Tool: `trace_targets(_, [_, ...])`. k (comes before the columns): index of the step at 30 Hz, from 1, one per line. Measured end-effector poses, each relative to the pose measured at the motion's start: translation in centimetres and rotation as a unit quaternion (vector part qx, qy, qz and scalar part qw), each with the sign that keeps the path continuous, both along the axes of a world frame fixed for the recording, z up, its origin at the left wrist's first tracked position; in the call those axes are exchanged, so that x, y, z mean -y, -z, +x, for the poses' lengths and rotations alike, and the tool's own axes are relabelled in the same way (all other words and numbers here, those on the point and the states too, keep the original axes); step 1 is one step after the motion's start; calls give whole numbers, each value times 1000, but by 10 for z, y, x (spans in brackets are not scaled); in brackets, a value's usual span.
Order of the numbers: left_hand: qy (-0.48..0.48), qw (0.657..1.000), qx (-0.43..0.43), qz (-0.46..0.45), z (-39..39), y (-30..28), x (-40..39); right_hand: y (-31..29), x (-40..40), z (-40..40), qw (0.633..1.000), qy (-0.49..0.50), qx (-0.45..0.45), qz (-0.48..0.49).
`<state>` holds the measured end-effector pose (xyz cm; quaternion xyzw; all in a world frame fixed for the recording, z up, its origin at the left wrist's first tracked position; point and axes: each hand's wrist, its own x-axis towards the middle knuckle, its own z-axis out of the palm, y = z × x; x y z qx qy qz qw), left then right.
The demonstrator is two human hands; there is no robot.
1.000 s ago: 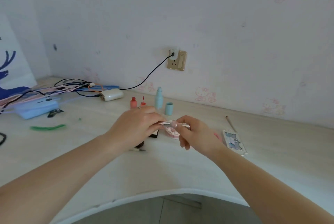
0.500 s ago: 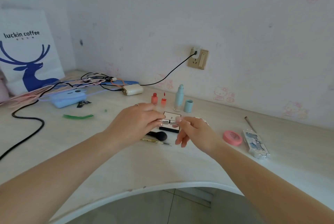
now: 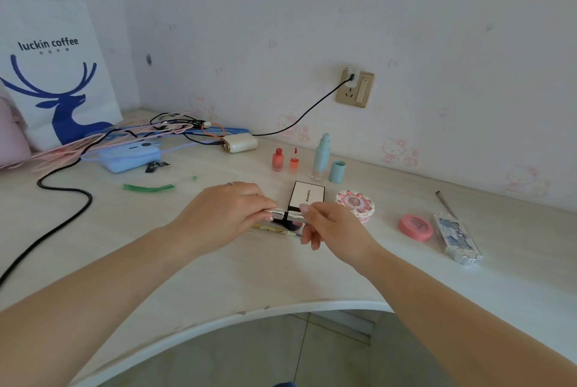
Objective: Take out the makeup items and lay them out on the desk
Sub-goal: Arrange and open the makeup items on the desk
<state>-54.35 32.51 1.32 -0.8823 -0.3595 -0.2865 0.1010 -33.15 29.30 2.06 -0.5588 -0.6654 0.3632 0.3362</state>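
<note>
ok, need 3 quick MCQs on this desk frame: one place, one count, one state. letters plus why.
1. Where is the round pink compact?
A) beside the white paper bag
B) between the frilly pink round case and the blue-patterned rectangular case
C) under the wall socket

2. How many small red-orange bottles stand left of the pale blue pump bottle?
A) one
B) two
C) four

3. What is happening to the slim silver tube?
A) lying alone on the desk
B) left hand only
C) both hands pinch it

Key: 1 B, it lies on the desk with one case on either side. 2 B, two stand side by side. 3 C, left hand and right hand each have a grip on one end.
</note>
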Motion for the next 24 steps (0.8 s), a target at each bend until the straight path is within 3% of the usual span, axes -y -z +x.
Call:
trace_targets(9, [7, 998, -32, -61, -15, 18, -2, 24, 6, -4, 996, 27, -28, 83])
trace_targets(13, [9, 997, -59, -59, -22, 27, -4, 41, 11, -8, 996, 38, 10, 83])
trace_targets(18, [-12, 994, -94, -48, -29, 42, -7, 56, 11, -13, 987, 57, 126, 78])
trace_targets(24, [-28, 995, -74, -55, -27, 50, -12, 57, 3, -16, 975, 64, 184, 111])
